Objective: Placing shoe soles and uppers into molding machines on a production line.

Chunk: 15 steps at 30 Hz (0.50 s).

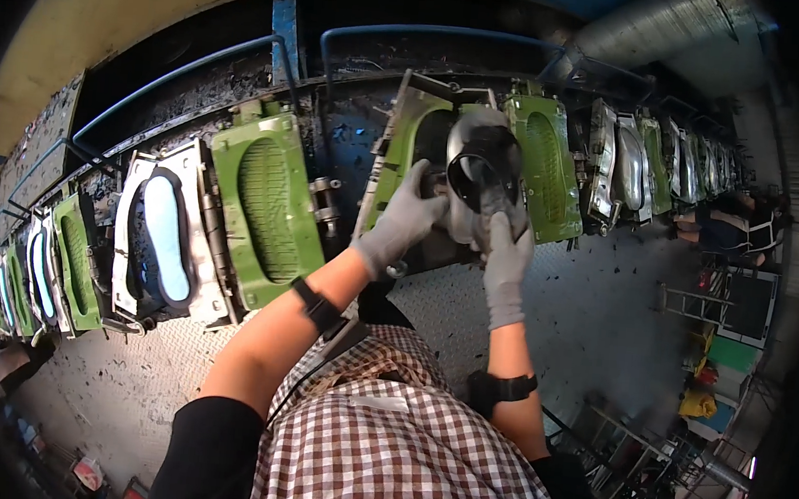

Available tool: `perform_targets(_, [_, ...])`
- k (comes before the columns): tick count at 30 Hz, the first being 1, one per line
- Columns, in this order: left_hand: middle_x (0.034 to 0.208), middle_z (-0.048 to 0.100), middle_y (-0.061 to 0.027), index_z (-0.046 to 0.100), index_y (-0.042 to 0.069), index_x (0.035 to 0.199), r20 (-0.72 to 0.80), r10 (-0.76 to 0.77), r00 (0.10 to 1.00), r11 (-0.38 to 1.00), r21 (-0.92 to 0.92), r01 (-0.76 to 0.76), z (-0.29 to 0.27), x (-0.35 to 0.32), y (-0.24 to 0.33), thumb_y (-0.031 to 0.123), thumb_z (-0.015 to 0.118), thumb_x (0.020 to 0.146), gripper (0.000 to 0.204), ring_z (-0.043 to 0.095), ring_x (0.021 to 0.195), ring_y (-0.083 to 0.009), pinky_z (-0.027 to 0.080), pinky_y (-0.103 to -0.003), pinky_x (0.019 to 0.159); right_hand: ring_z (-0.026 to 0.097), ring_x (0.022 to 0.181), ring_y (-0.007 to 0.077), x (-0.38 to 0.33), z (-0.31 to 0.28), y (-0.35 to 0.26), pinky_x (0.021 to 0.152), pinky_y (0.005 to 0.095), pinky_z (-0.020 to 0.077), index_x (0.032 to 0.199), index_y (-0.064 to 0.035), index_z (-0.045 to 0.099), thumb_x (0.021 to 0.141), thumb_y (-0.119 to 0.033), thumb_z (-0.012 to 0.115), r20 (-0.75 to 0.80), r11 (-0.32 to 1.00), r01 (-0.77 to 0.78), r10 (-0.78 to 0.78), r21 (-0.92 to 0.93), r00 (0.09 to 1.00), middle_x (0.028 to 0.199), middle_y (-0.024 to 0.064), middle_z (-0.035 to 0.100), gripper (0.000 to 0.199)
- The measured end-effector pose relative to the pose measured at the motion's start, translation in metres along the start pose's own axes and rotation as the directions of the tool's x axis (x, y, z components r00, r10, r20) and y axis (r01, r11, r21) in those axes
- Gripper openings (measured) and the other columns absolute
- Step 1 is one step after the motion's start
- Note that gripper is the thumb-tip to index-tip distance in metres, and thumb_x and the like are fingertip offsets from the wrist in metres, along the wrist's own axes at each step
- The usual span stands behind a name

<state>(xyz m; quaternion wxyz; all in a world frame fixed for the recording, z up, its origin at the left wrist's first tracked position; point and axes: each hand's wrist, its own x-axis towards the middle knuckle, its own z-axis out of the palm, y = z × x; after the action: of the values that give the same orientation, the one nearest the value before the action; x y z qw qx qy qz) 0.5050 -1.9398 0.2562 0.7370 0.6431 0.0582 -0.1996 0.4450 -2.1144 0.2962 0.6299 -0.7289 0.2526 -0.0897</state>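
In front of me is a blurred, shiny dark shoe or boot (470,173) with a round black opening, over a green and metal mould (394,155). My left hand (404,225), in a grey glove, is closed at its left side, the fingers bent and partly hidden. My right hand (508,263), gloved too, grips the near edge of the opening from below. Just right of the shoe stands a green mould half (545,167) with a ridged sole-shaped hollow. How the shoe is seated on the mould is hidden.
Left of me, a second open mould has a green half (272,204) and a metal half (127,256) with a light blue insole (166,236). More moulds (629,164) line both sides. Blue rails (435,33) run behind. A ladder-like frame (698,306) stands at the right.
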Motion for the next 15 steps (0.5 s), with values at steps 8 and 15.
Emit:
perform_targets(8, [0.114, 0.071, -0.0074, 0.065, 0.003, 0.129, -0.023, -0.212, 0.977, 0.9, -0.393, 0.186, 0.07, 0.098, -0.049, 0.016, 0.078, 0.088, 0.045, 0.069, 0.097, -0.021, 0.057, -0.037, 0.086, 0.068, 0.103, 0.0191, 0.12, -0.048, -0.017, 0.082, 0.0285, 0.0518, 0.144, -0.0049, 0.056, 0.1, -0.017, 0.063, 0.136, 0.998, 0.055, -0.049, -0.044, 0.989, 0.127, 0.0091, 0.067, 0.046])
perform_targets(15, [0.107, 0.071, -0.0074, 0.064, 0.001, 0.124, -0.21, -0.045, 0.977, 0.875, -0.48, -0.063, 0.076, 0.041, -0.054, 0.016, 0.08, 0.088, 0.042, 0.068, 0.092, -0.0185, 0.058, -0.036, 0.083, 0.065, 0.088, 0.0358, 0.133, -0.008, 0.005, 0.076, 0.0456, 0.0546, 0.134, -0.0201, 0.066, 0.091, -0.021, 0.07, 0.73, 0.429, 0.82, -0.407, -0.378, 0.549, 0.103, 0.0152, 0.06, 0.044])
